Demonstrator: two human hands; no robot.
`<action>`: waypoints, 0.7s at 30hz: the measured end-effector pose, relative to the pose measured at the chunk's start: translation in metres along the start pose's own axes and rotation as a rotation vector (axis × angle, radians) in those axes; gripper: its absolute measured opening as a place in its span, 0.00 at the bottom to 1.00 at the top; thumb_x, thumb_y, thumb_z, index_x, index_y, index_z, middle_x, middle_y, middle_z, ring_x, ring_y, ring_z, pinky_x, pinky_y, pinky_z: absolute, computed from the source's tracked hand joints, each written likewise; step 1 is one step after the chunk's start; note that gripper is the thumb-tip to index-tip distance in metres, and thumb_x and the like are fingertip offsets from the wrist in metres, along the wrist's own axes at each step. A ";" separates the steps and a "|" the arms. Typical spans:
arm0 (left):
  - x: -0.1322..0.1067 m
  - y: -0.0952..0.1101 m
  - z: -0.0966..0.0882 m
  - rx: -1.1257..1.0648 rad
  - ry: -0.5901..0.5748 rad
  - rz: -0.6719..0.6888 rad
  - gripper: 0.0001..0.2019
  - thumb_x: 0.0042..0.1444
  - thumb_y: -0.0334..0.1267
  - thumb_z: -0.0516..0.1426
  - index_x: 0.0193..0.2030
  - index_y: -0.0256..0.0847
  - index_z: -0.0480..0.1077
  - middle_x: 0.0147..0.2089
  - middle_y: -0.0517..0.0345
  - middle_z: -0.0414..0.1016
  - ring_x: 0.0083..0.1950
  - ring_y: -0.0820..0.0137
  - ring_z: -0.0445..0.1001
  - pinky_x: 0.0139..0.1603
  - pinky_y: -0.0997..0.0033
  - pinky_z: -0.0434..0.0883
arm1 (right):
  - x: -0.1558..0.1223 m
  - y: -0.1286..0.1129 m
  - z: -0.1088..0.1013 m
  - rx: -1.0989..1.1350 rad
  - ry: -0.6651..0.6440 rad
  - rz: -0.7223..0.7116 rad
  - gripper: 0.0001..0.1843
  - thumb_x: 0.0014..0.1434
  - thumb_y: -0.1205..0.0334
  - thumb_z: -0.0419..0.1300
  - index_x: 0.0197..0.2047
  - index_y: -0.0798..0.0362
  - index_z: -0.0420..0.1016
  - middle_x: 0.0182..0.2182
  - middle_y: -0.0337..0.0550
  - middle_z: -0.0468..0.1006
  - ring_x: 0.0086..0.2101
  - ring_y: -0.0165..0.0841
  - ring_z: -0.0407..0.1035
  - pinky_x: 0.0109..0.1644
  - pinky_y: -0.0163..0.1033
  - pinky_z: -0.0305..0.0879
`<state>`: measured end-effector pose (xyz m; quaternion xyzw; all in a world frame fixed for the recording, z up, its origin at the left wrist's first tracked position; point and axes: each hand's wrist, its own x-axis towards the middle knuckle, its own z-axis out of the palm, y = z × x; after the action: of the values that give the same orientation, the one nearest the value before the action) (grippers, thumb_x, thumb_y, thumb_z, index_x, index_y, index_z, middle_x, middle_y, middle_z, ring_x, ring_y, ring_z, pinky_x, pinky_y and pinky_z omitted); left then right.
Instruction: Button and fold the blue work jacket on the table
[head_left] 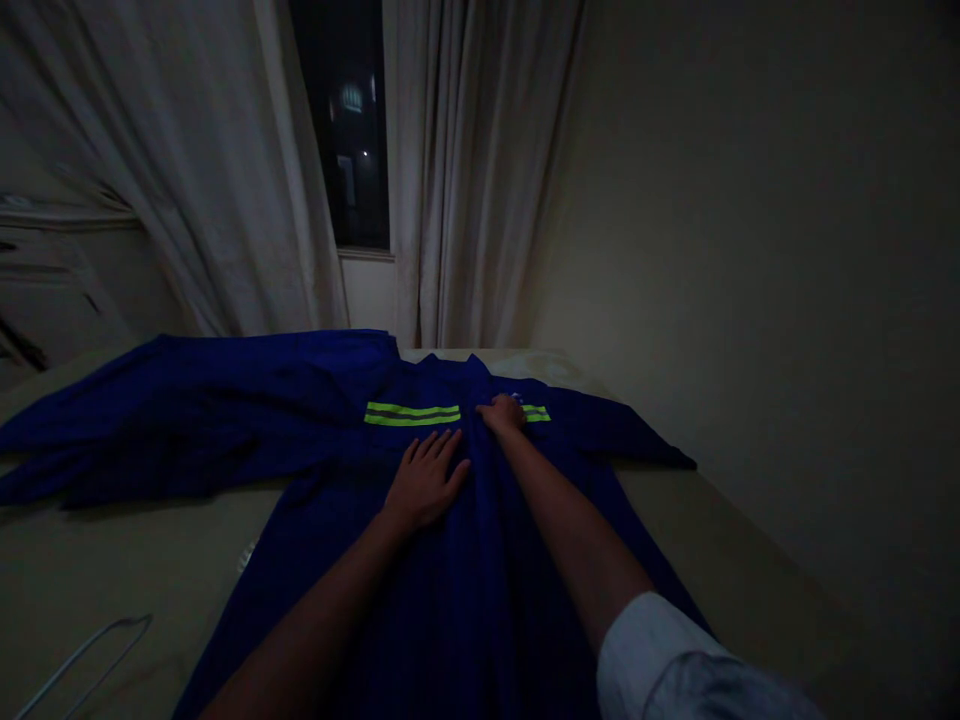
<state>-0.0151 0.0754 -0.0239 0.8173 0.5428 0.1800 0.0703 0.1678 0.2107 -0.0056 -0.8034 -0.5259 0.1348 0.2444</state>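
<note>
A dark blue work shirt [315, 400] with a neon yellow-green reflective stripe [411, 413] lies spread out on a pale bed [112, 560]. My left hand [426, 480] rests flat on the shirt's chest, fingers stretched out and together, just below the stripe. My right hand [501, 412] reaches further up, near the collar at the stripe's right end, with its fingers curled down onto the cloth at the front edge. The shirt's left sleeve stretches far out to the left.
A thin white wire hanger [90, 650] lies on the bed at the lower left. White curtains [480, 170] frame a dark window [345, 120] behind the bed. A plain wall [750, 250] runs close along the bed's right side.
</note>
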 end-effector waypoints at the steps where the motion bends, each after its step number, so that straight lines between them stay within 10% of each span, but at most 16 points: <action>1: -0.002 0.000 0.001 -0.003 0.009 -0.007 0.33 0.74 0.58 0.41 0.79 0.46 0.53 0.79 0.52 0.58 0.80 0.55 0.54 0.79 0.44 0.51 | 0.005 -0.001 0.001 0.002 -0.003 0.004 0.22 0.55 0.52 0.72 0.50 0.52 0.84 0.54 0.57 0.81 0.56 0.53 0.74 0.59 0.54 0.68; 10: 0.000 0.005 0.001 0.019 -0.013 0.009 0.32 0.72 0.61 0.43 0.76 0.52 0.62 0.79 0.52 0.58 0.80 0.48 0.52 0.78 0.35 0.48 | 0.003 -0.034 0.017 0.043 0.113 -0.358 0.12 0.65 0.64 0.60 0.50 0.49 0.81 0.47 0.43 0.85 0.48 0.36 0.77 0.54 0.39 0.67; 21: -0.001 0.006 0.001 0.016 0.002 0.010 0.30 0.72 0.59 0.45 0.73 0.51 0.66 0.78 0.51 0.61 0.79 0.48 0.53 0.78 0.34 0.49 | -0.010 -0.044 0.033 -0.287 0.029 -0.564 0.14 0.70 0.63 0.57 0.51 0.51 0.83 0.51 0.51 0.82 0.50 0.40 0.76 0.55 0.42 0.66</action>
<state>-0.0099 0.0722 -0.0229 0.8202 0.5404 0.1769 0.0623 0.1140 0.2244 -0.0107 -0.6541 -0.7381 -0.0252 0.1638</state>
